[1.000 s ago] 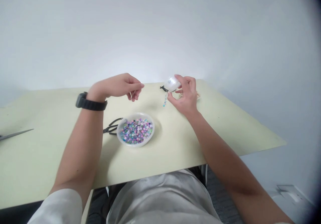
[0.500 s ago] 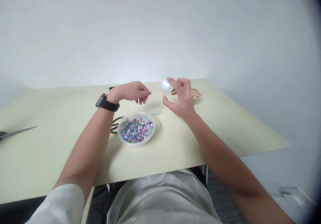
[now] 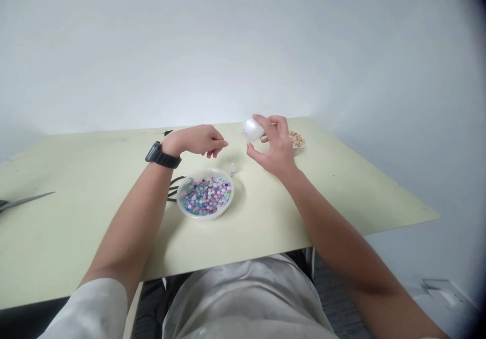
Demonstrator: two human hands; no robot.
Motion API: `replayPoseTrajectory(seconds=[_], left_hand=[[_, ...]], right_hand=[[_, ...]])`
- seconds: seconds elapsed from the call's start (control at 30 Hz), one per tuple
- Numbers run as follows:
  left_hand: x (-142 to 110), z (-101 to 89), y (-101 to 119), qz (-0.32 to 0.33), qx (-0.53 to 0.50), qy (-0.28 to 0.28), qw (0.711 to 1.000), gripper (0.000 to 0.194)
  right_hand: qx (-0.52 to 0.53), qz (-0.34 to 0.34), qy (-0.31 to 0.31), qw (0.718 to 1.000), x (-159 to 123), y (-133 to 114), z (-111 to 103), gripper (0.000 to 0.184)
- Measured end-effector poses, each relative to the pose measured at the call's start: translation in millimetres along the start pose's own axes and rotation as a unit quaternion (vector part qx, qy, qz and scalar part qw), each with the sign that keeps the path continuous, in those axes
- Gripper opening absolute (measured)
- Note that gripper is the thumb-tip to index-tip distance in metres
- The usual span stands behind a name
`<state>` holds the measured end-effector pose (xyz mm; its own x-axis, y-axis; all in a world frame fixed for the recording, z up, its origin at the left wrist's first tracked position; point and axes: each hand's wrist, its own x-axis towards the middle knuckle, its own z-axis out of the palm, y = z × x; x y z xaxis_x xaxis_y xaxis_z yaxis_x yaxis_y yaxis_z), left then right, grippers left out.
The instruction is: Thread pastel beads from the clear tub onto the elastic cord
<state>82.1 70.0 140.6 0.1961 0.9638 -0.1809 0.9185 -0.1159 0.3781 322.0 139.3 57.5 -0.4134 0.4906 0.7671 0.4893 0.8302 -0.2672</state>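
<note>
My right hand (image 3: 274, 149) is raised over the table and closed around a small white spool (image 3: 252, 128) held at its fingertips. My left hand (image 3: 201, 141), with a black watch (image 3: 162, 155) on the wrist, hovers beside it with fingers pinched together, apparently on a thin thread I can barely make out. A short string of a few beads (image 3: 232, 168) hangs between the two hands, just above the table. Below them stands a clear plastic bowl (image 3: 189, 210) full of purple, blue and pink beads.
Black scissors (image 3: 172, 188) lie left of the bead bowl, partly behind my left arm. A small dish of tan beads (image 3: 297, 141) sits behind my right hand. A metal blade (image 3: 23, 202) lies at the pale table's (image 3: 56, 237) far left. The wall is close behind.
My left hand moved right toward the right hand and lower. The right hand turned the spool and shifted slightly left. The beaded strand dropped from beside the spool to near the bowl.
</note>
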Motion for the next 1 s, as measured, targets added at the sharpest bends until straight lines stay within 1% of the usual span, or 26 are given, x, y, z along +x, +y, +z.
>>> replayPoseTrajectory(seconds=[0.07, 0.13, 0.2, 0.3, 0.43, 0.53, 0.7, 0.8, 0.9, 1.0], left_hand=[[0, 0.1, 0, 0.008, 0.011, 0.011, 1.0, 0.045], [1, 0.2, -1, 0.003, 0.01, 0.029, 1.0, 0.044], [1, 0.2, -2, -0.015, 0.002, 0.048, 0.999, 0.039], [3, 0.6, -5, -0.043, -0.003, 0.06, 0.997, 0.036], [7, 1.5, -6, -0.065, 0.005, 0.057, 0.996, 0.035], [8, 2.1, -5, -0.061, 0.013, 0.053, 0.997, 0.035], [6, 0.0, -8, -0.051, 0.025, 0.057, 0.997, 0.037], [3, -3.3, -14, -0.043, 0.042, 0.056, 0.997, 0.038], [1, -5.3, -17, -0.039, 0.054, 0.035, 0.997, 0.04], [3, -3.7, -17, -0.055, 0.067, 0.01, 0.996, 0.043]], right_hand=[[0.007, 0.001, -0.016, 1.0, 0, 2, 0, 0.062], [0.012, 0.007, -0.01, 1.0, 0, 3, -1, 0.062], [0.017, 0.013, -0.003, 1.0, 0, 4, -2, 0.062], [0.024, 0.005, -0.014, 1.0, 0, 4, -2, 0.059], [0.044, -0.006, 0.011, 0.999, -1, 4, 2, 0.063], [0.051, -0.021, 0.023, 0.998, -1, 5, 5, 0.063], [0.054, -0.005, 0.042, 0.998, 0, 7, 3, 0.065], [0.047, 0.012, 0.074, 0.996, 2, 8, -1, 0.065], [0.051, 0.015, 0.09, 0.994, 3, 9, -4, 0.065], [0.05, 0.015, 0.098, 0.994, 3, 9, -4, 0.066]])
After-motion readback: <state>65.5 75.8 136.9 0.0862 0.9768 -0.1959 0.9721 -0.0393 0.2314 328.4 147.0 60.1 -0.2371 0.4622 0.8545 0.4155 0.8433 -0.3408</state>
